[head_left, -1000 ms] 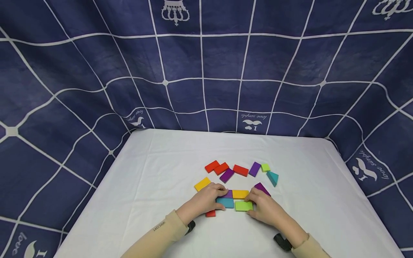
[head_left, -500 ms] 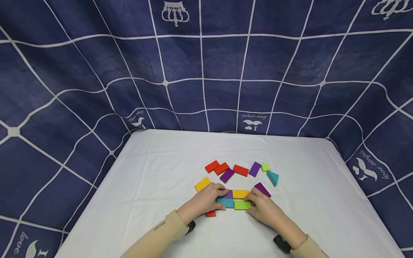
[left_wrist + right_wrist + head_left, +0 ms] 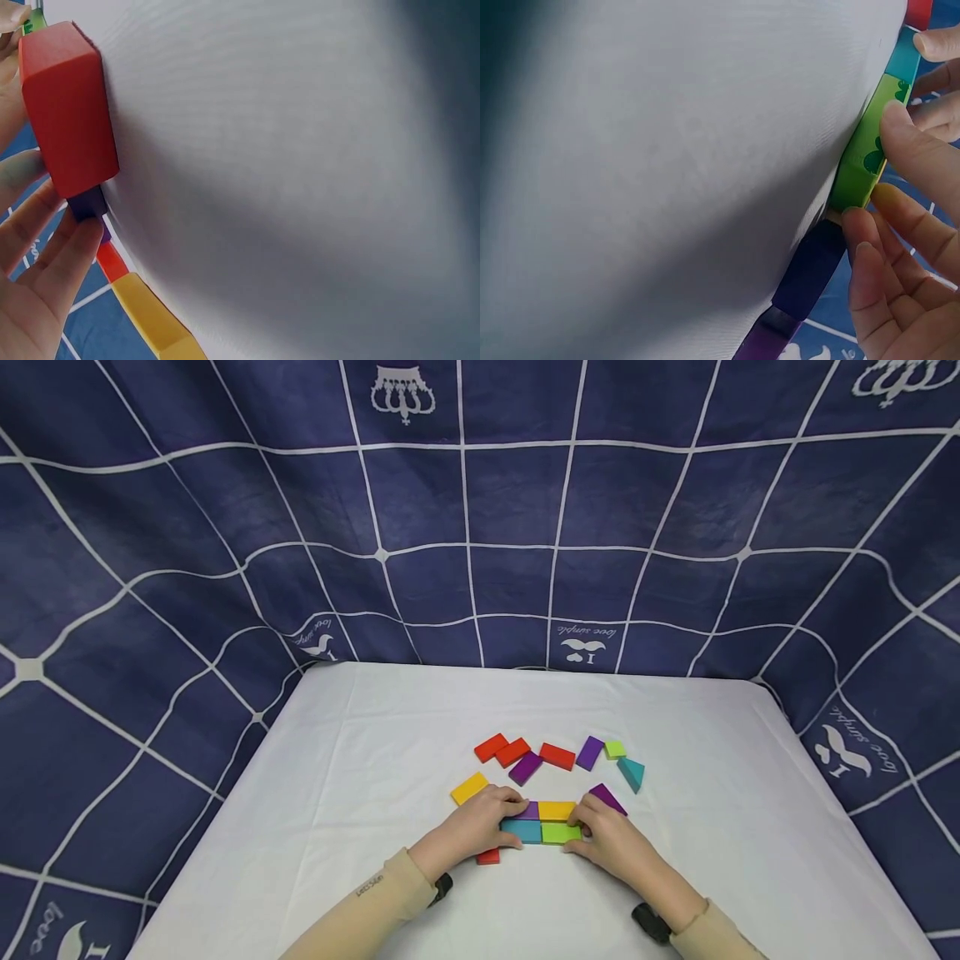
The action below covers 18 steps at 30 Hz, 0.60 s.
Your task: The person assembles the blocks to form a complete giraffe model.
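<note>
Four flat blocks form a two-by-two group in the head view: purple (image 3: 531, 811) and yellow (image 3: 557, 811) behind, teal (image 3: 528, 832) and light green (image 3: 560, 833) in front. My left hand (image 3: 476, 822) grips the left pair, its thumb on the teal block's near edge and fingers by the purple one. My right hand (image 3: 617, 842) pinches the green block's right end; in the right wrist view its thumb (image 3: 911, 142) presses the leafy-marked face. The green block touches the teal one. A red block (image 3: 71, 112) stands close by the left hand in the left wrist view.
Behind the group lie loose blocks: several red ones (image 3: 557, 756), purple ones (image 3: 526, 768), a small green one (image 3: 615, 749) and a teal triangle (image 3: 632, 773). A yellow block (image 3: 469, 788) is left, a purple one (image 3: 608, 798) right. Blue checked curtain (image 3: 517, 585) surrounds the white table (image 3: 375, 718).
The right hand has slid the green block left and slightly away from the person, closing the gap to the teal and yellow blocks. The left hand stays in place.
</note>
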### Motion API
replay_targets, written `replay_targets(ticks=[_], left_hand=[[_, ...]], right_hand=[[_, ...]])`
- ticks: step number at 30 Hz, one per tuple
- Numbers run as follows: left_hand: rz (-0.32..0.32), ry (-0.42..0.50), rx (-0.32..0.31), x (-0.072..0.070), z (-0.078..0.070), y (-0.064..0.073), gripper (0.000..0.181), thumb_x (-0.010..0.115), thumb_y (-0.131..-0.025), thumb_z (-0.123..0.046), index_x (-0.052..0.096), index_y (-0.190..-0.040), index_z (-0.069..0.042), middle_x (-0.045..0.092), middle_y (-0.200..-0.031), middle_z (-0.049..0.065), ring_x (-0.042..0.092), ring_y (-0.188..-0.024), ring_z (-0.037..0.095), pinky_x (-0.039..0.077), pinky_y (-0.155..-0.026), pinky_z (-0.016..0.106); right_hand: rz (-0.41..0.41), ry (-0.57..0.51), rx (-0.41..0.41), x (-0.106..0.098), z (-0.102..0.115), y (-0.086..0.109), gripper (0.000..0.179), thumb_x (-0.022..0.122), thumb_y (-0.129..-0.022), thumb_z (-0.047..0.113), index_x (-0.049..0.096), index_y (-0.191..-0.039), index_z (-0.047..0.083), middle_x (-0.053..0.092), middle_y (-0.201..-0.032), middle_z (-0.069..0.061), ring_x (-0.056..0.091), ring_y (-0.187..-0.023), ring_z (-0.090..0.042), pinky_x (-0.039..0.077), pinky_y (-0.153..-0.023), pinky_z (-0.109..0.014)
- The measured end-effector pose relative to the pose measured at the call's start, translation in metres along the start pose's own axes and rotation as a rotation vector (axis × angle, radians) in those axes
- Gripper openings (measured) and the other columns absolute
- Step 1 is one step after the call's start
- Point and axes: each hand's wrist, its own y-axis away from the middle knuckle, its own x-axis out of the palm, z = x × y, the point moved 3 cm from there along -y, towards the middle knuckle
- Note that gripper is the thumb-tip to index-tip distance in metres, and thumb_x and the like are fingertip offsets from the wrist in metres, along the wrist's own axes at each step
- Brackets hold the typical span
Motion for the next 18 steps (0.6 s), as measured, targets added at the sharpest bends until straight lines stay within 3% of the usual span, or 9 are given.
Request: replay_targets(ticks=[8,13,18], left_hand=[[0.007,0.006,-0.007,-0.001,-0.002,0.0,0.063,0.079,-0.082,-0.041,0.061,-0.136,-0.014,0.062,-0.129,-0.002,0.055,-0.114,0.015,0.049,-0.1,0.022],[0.011,0.004,-0.013,0.0,-0.001,0.0,0.064,0.078,-0.082,-0.042,0.06,-0.136,-0.014,0.062,-0.129,-0.002,0.055,-0.114,0.015,0.049,-0.1,0.022],[0.009,-0.007,-0.013,0.0,0.0,0.0,0.064,0.078,-0.082,-0.043,0.06,-0.136,-0.014,0.062,-0.13,-0.002,0.056,-0.114,0.015,0.049,-0.1,0.022]], right_hand=[[0.0,0.017,0.016,0.001,0.0,-0.002,0.033,0.09,-0.068,0.024,0.07,-0.092,0.012,0.049,-0.082,0.006,0.046,-0.071,-0.005,0.049,-0.063,-0.015],[-0.014,0.049,-0.04,-0.005,-0.001,-0.006,0.049,0.091,-0.066,0.033,0.072,-0.105,0.011,0.058,-0.1,0.004,0.054,-0.089,-0.009,0.057,-0.085,-0.028],[0.012,0.062,-0.1,-0.007,-0.002,-0.012,0.06,0.091,-0.067,0.035,0.07,-0.117,0.008,0.065,-0.117,-0.004,0.058,-0.11,-0.023,0.051,-0.1,-0.043]])
